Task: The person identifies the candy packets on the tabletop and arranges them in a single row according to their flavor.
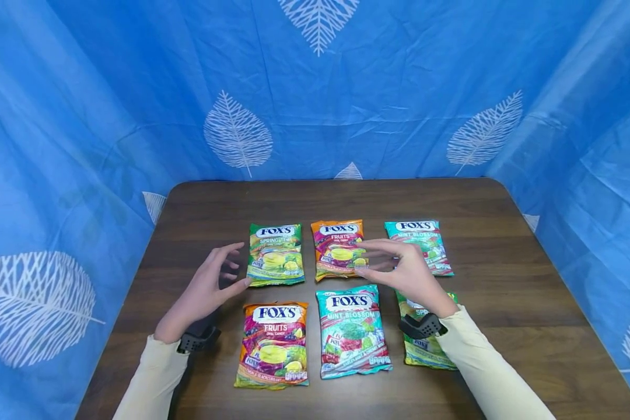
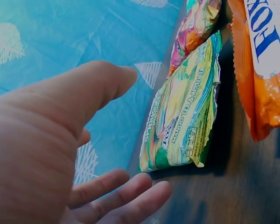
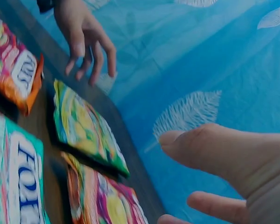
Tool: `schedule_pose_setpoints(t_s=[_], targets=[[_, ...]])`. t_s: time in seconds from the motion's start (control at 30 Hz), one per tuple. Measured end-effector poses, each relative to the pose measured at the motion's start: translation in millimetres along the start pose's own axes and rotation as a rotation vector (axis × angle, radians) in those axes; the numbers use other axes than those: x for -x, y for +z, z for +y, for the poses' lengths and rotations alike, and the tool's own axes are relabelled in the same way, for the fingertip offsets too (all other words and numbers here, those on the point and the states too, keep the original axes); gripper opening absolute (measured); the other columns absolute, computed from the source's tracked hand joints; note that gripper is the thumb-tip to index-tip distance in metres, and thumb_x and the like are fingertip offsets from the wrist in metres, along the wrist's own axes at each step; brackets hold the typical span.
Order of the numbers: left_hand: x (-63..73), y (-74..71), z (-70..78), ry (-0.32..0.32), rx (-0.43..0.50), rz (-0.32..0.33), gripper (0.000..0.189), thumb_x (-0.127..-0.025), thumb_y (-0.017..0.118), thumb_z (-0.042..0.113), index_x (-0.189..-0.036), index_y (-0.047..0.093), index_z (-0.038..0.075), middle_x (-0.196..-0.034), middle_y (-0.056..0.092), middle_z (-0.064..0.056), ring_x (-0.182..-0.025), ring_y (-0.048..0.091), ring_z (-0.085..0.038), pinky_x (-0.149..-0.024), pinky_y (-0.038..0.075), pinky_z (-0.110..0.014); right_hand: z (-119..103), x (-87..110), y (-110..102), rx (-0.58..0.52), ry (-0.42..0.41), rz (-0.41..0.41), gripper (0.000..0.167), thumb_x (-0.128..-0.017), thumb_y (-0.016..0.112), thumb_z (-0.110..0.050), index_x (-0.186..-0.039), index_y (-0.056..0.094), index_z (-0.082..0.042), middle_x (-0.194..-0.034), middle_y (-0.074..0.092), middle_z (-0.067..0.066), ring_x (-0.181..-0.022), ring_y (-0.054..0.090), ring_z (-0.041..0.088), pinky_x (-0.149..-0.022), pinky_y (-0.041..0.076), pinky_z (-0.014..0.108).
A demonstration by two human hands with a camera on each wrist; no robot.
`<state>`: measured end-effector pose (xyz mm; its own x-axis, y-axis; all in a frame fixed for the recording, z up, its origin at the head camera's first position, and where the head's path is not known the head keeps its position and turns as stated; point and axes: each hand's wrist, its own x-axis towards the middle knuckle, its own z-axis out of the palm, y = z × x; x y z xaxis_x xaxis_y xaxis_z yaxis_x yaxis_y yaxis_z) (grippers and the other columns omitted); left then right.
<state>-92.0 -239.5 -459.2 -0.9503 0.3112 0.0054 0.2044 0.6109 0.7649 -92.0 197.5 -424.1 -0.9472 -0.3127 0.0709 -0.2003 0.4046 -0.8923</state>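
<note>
An orange-purple plastic Fruits packet (image 1: 273, 350), a teal plastic Mint Blossom packet (image 1: 353, 338) and a green plastic Spring Tea packet (image 1: 425, 353) lay nearest on the brown wooden table (image 1: 509, 280). Beyond, two empty, loosely parted hands hovered: the left hand (image 1: 210, 286) beside the far green packet (image 1: 275, 259), the right hand (image 1: 408, 269) by the far orange-purple packet (image 1: 337, 248).

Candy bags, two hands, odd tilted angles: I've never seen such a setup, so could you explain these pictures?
These are a person's bare left hand and right hand, no machine. The wide picture comes from a camera worn on the head; the tilted ones from cameras on the two wrists. Six candy bags lie in two rows on the brown table. The left hand is near the far Spring Tea bag, the right hand near the far Fruits bag. Neither appears to hold anything.
</note>
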Motion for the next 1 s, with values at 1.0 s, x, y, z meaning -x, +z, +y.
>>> schedule_pose_setpoints(t_s=[1.0], targets=[[-37.8, 12.3, -19.8, -0.085, 0.046, -0.064, 0.067, -0.101, 0.083, 0.022, -0.154, 0.047, 0.004, -0.133, 0.061, -0.024, -0.11, 0.066, -0.031, -0.09, 0.059, -0.042, -15, -81.9, 114, 0.117, 0.064, -0.158, 0.058, -0.091, 0.092, -0.013, -0.144, 0.07, -0.004, -0.138, 0.07, 0.018, -0.072, 0.074, 0.013, -0.065, 0.061, 0.028]])
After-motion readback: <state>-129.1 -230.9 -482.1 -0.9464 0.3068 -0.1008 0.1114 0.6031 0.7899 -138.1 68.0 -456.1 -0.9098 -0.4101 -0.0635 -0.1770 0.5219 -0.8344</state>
